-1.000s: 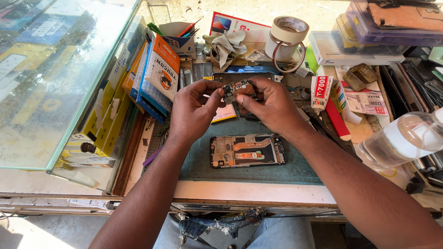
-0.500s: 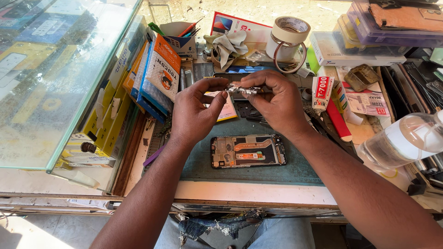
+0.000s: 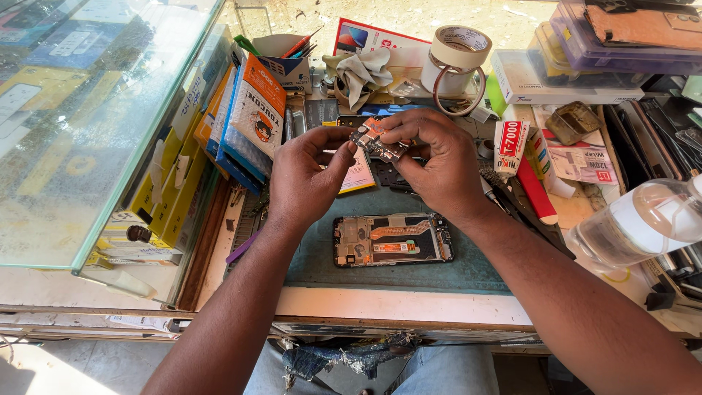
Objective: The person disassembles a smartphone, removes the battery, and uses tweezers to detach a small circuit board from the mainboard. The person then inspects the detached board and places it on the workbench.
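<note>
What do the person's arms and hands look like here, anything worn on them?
Both forearms are bare to the bottom edge of the picture: no sleeves show. The left hand and the right hand carry no gloves, and no watch, bracelet or ring shows on either. The fingernails look short and unpainted. Lower down, the lap shows ripped blue jeans.

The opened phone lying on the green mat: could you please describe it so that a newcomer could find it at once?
Start at the dark green work mat in the middle of the cluttered bench. Below both hands lies the opened phone, flat and lengthwise. Unlike the small circuit board held up in the fingers, it is a full rectangular frame showing its copper-coloured insides.
</note>
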